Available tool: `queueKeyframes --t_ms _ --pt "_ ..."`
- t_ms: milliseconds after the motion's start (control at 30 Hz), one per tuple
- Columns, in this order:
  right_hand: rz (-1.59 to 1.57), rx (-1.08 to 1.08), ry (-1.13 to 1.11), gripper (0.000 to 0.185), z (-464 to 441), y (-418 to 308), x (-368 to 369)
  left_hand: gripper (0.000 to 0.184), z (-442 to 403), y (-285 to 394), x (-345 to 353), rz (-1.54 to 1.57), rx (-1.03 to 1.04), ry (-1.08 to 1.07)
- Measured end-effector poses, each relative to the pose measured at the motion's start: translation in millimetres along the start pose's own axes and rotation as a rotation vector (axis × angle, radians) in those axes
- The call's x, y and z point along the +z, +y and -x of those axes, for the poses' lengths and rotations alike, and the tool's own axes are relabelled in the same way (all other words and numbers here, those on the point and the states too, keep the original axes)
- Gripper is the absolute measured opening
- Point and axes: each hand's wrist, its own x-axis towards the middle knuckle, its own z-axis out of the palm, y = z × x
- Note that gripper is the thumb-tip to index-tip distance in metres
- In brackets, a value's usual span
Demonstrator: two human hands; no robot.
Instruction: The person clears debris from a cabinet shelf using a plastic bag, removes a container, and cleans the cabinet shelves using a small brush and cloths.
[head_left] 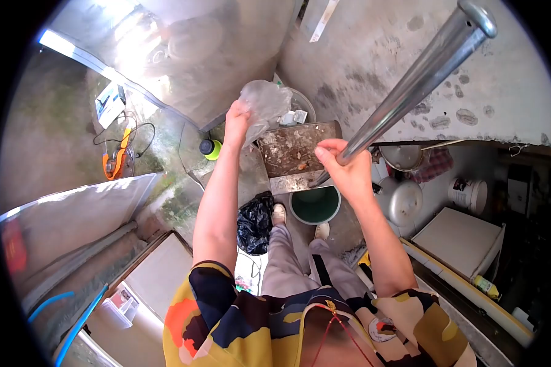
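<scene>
My left hand (237, 122) is closed on a crumpled clear plastic bag (267, 103), held up above a round bin with white scraps in it. In my right hand (348, 166) is a long metal pole (410, 79), its capped end rising to the upper right and its lower end reaching down by a dustpan (297, 150). Brown dirt and small debris lie on the dustpan, between my two hands. Just below it stands a green bucket (315, 205).
A black plastic bag (254, 223) lies beside my feet. Left of it is a green bottle with a dark cap (210, 148); farther left, an orange tool with a cable (117, 160). Pot lids (405, 202) and a white tub (468, 194) are at the right.
</scene>
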Motion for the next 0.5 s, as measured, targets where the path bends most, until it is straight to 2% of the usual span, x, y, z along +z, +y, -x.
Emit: queueKeyframes --t_ms 133,200,300,500 --pt "0.075 -0.095 0.086 0.024 -18 -17 6 0.045 24 34 -15 0.164 0.014 -0.028" --pt "0.107 -0.117 0.109 0.025 -31 -23 11 0.047 39 46 -24 0.350 -0.004 0.049" --pt "0.125 -0.126 0.138 0.029 -51 -27 23 0.042 71 66 -35 0.496 0.043 0.144" --pt "0.221 -0.161 0.148 0.032 -93 -18 44 0.041 117 64 -79 0.667 0.166 0.128"
